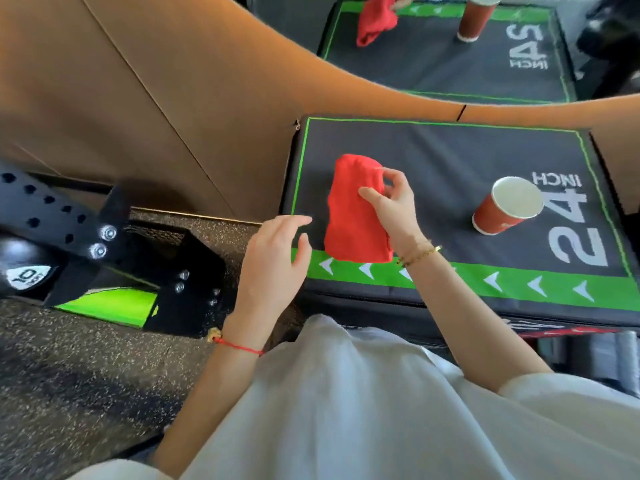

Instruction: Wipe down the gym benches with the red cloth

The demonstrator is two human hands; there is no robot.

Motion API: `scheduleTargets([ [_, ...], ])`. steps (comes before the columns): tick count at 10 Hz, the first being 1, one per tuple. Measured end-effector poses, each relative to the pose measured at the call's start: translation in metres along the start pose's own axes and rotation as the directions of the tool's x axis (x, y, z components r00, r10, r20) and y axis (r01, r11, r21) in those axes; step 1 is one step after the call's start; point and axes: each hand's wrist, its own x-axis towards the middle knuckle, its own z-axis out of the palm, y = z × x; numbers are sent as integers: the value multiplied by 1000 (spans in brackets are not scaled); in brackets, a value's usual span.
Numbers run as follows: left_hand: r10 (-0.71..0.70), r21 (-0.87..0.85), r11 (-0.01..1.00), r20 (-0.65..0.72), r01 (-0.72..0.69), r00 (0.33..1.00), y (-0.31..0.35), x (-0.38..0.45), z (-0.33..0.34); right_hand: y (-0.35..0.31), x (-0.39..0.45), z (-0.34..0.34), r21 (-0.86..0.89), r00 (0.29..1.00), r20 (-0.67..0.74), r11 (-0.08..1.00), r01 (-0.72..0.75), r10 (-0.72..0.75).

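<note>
- The cloth point(356, 209) is found bunched on the bench point(450, 157), at the left end of the pad, with its near end lying over the green arrow strip point(485, 284) along the bench's near edge.
- The right hand point(391, 206) is seen on the cloth's right side; its far edge is pinched between thumb and curled fingers, and the forefinger is laid across the top.
- The left hand point(273, 265) is held open off the bench's left near corner, fingers relaxed, nothing gripped, not touching the cloth.
- A cup point(507, 206) is noted upright on the bench, right of the cloth and well apart from it, beside the printed "24 INCH". Its contents cannot be told.
- Risk: a wipe carried rightward across the bench is judged likely to strike the cup and tip it; the cup is best moved first.
- Risk: the pinch is light and at one edge only; the wad may be dragged open or dropped rather than pressed flat, leaving the bench poorly wiped.
- Risk: the cloth's overhang at the near edge may let it slide off the bench onto the floor point(86, 368) if released.
- A rack point(114, 237) stands on the floor left of the bench; the idle left hand is close above it and may knock it.
- A mirror point(433, 53) beyond the bench repeats the scene; its reflections are not counted.
</note>
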Motion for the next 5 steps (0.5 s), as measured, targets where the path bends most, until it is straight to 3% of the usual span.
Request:
scheduleTargets([
  [1, 85, -4, 996, 62, -85, 994, -19, 23, -5, 11, 2, 2, -164, 990, -117, 985, 54, -74],
  [3, 259, -53, 966, 140, -254, 956, -48, 57, -11, 24, -3, -2, -617, 949, -192, 783, 82, -251],
  [5, 371, -123, 928, 190, -352, 909, -62, 78, -12, 26, -15, -4, -694, 934, -246, 720, 16, -258],
])
